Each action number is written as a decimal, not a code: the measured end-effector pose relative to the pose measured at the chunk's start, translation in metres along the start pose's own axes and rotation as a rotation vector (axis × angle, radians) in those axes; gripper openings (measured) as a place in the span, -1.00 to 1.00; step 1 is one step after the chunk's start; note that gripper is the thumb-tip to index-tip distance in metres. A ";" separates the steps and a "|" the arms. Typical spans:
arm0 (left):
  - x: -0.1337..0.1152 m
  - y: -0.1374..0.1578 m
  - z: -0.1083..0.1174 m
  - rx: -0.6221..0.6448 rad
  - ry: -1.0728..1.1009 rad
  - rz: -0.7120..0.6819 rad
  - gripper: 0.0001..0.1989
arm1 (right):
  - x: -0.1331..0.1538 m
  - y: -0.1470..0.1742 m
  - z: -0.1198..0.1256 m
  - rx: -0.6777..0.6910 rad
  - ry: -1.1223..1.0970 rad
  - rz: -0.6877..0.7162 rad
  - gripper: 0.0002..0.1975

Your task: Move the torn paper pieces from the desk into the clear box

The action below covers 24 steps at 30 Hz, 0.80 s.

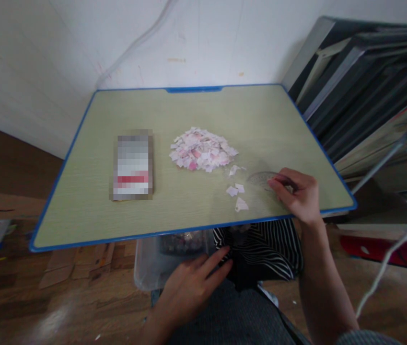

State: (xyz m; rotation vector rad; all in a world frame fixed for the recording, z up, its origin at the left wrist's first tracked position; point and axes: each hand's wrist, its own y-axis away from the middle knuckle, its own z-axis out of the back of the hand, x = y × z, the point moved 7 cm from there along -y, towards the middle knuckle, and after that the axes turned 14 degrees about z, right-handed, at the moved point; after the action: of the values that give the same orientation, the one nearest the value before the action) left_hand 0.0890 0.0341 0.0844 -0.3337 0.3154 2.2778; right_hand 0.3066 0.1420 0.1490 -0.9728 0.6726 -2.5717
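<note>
My right hand (295,191) is over the right part of the tabletop, fingers pinched on the edge of a thin, see-through round disc (259,178); its exact kind is unclear. A heap of torn white and pink paper scraps (203,151) lies at the table's middle. Several loose paper scraps (238,189) are scattered between the heap and the disc. Below the near table edge, my left hand (196,285) hovers or rests above my lap, its fingers stretched out and apart, beside a black-and-white striped cloth (271,244). It holds nothing visible.
A blurred-out rectangular item (132,165) lies on the left of the blue-rimmed table (81,211). Under its near edge stands a clear plastic bin (145,268). Dark flat panels (365,72) lean at the right. A white wall rises behind, and cardboard (77,263) lies on the floor.
</note>
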 end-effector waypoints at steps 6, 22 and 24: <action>-0.001 -0.001 0.001 -0.015 0.000 -0.011 -0.48 | 0.005 -0.002 0.000 -0.006 -0.001 0.040 -0.79; 0.000 0.002 -0.001 -0.027 -0.012 -0.013 -0.46 | -0.005 0.002 0.004 -0.080 0.037 -0.062 -0.80; 0.000 0.002 -0.002 -0.017 -0.011 -0.013 -0.47 | -0.005 0.002 0.006 -0.101 0.049 -0.058 -0.79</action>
State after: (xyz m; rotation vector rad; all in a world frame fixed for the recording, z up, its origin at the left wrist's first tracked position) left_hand 0.0879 0.0319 0.0833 -0.3306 0.2876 2.2695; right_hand 0.3142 0.1407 0.1496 -0.9770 0.8052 -2.6421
